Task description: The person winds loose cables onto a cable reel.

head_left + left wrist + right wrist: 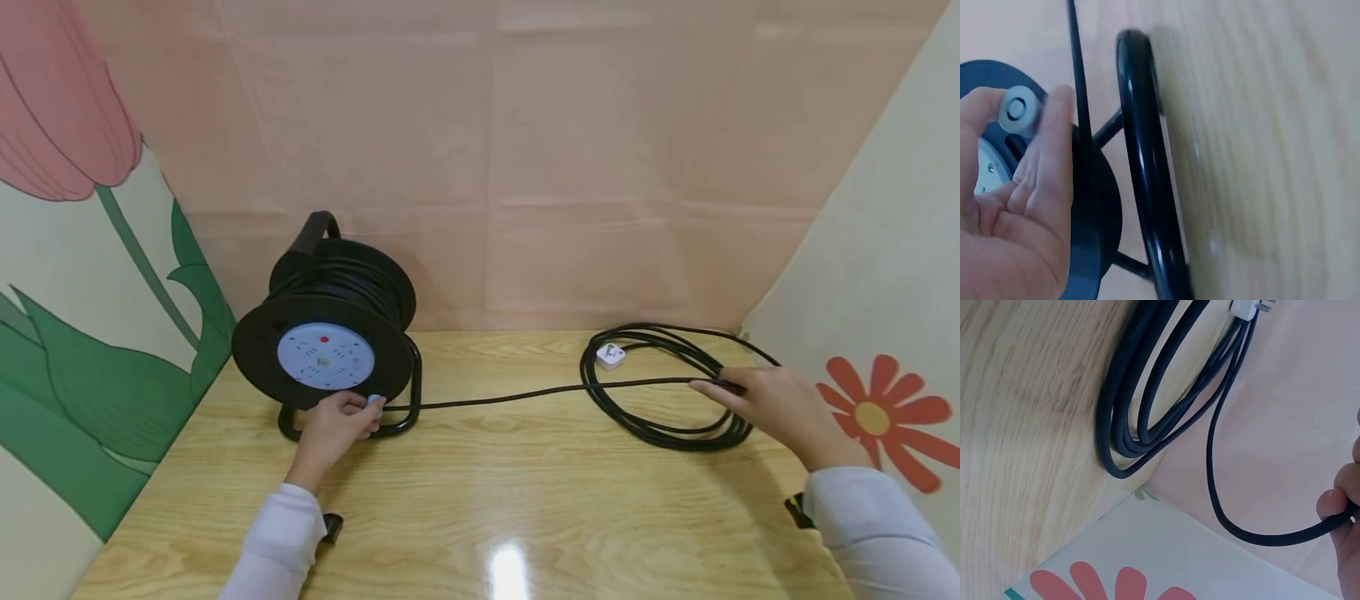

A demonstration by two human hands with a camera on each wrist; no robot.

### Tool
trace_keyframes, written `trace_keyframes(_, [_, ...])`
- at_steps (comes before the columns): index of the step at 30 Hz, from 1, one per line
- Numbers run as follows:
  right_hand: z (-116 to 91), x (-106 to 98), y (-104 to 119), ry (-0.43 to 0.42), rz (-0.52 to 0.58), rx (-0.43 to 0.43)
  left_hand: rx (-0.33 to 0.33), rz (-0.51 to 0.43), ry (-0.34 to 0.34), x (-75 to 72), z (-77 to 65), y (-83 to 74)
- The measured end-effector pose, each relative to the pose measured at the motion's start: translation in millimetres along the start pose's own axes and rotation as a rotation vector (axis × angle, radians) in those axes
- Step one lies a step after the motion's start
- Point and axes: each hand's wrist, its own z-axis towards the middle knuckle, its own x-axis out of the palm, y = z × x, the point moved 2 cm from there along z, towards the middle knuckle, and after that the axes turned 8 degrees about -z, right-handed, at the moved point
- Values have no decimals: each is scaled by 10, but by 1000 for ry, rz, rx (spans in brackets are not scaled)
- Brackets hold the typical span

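On the left of the table stands a black cable reel [393, 358] with black cable wound on its drum and a pale blue socket face. My left hand [335, 432] pinches the small light-blue crank knob [1020, 112] on the reel's front disc, between thumb and fingers. From the reel a black cable [510, 399] runs right, nearly straight, to my right hand [783, 408], whose fingers and thumb grip it above a loose coil [652, 432]. Beyond the grip, the cable [1272, 539] droops in a curve towards that coil in the right wrist view.
A white plug [611, 357] lies at the coil's left side. The reel's tubular black stand [1147, 162] rests on the wooden table [465, 492]. A pink backdrop [570, 167] rises behind, with flower-printed panels on both sides.
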Motion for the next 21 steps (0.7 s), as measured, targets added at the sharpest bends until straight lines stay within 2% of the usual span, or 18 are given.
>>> trace_keyframes(3, [14,-19,27,9,-6,14,20,109,-23,-50,-14,-1])
trace_keyframes(6, [42,-31,74,91,13,35,31,179,-33,-106,-26,-7])
trace_keyframes(9, [66,-36,132,136,36,22,34,232,-41,-160,-28,4])
trace_keyframes(13, [84,-37,189,120,67,-17,56,312,-52,-218,-21,-3])
trace_keyframes(21, [95,-8,263,153,92,-24,112,419,-64,-271,-11,-16])
